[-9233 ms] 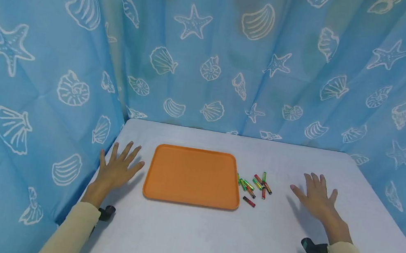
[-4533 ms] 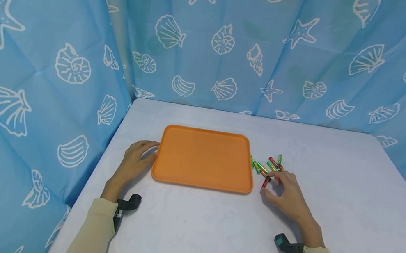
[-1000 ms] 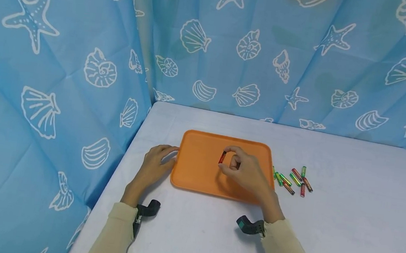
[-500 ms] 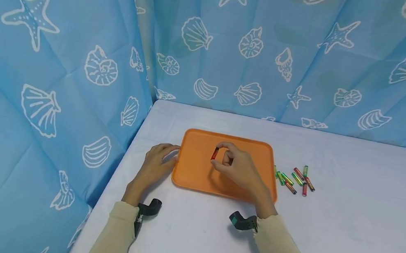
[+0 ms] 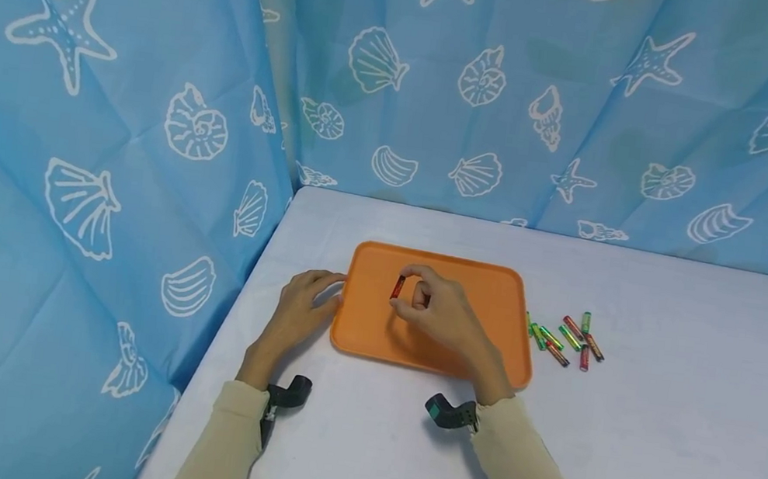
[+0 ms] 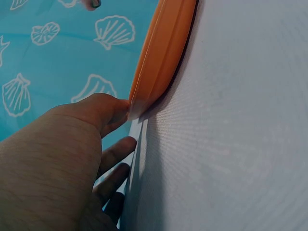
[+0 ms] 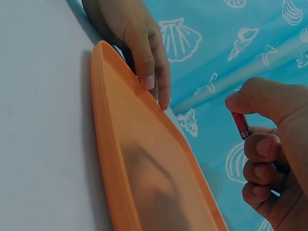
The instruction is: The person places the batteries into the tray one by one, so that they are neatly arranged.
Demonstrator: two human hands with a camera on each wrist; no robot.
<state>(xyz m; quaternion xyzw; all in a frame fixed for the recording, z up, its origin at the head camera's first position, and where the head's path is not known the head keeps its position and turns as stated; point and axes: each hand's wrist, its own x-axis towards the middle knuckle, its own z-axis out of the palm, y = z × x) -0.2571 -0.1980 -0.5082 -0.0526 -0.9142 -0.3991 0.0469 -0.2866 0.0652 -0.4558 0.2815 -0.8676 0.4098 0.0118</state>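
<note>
A small red battery with a black end is pinched between the thumb and index finger of my right hand, its other fingers curled in. That hand hovers over the orange tray, casting a shadow on it; in the right wrist view the battery stands off the tray's surface. My left hand rests beside the tray's left edge, thumb and index finger touching the rim. The left wrist view shows that thumb against the tray's rim, with the other fingers loosely extended near the table.
To the right of the tray lies a loose cluster of several red and green batteries on the white table. Blue curtains printed with shells hang behind and on the left. Each wrist wears a black camera.
Since the earlier frames my right hand has picked a red battery from beside the tray and carried it left over the tray. Lately it drifts slightly further left. The left hand stays at the rim.
</note>
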